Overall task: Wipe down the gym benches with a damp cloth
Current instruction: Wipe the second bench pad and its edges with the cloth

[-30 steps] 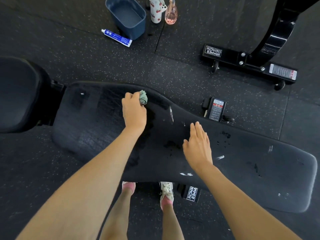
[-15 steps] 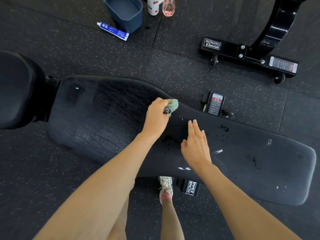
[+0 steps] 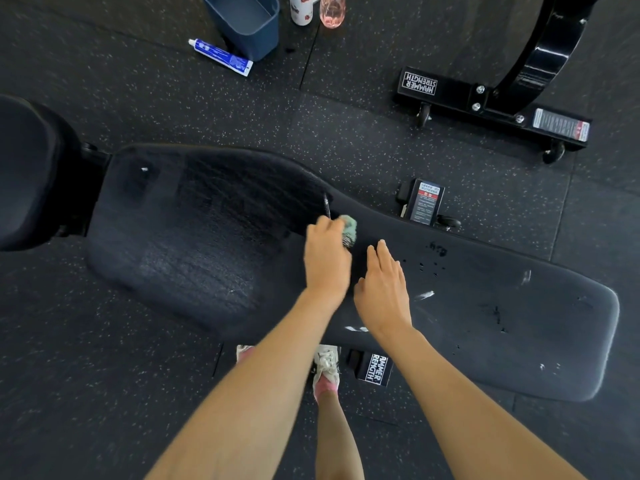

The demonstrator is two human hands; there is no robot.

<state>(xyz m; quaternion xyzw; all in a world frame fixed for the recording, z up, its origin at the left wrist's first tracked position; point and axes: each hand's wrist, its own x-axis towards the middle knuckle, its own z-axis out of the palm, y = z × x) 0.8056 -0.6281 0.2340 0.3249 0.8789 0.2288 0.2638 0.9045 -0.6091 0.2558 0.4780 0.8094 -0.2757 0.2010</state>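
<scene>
Mid-bench (image 3: 207, 237), the left hand (image 3: 327, 261) has its grip clamped round a green cloth (image 3: 349, 228), which pokes out at its 1 o'clock against the pad. Just at its 3 o'clock the right hand (image 3: 382, 289) lies flat on the pad, grip apart, fingers straight.

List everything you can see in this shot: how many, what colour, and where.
bench pad: one, black, across the centre, with white scuffs and wet spots
seat pad: one, black, left edge
cloth: one, green, on the bench pad
bin: one, blue, on the floor at the top
tube: one, blue and white, lying beside the bin
white bottle: one, red print, top edge
pink bottle: one, beside the white bottle
machine base: one, black, top right
floor: black, speckled
shoes: two, white and pink, below the bench pad
left hand: grips the cloth
right hand: flat on the bench pad
</scene>
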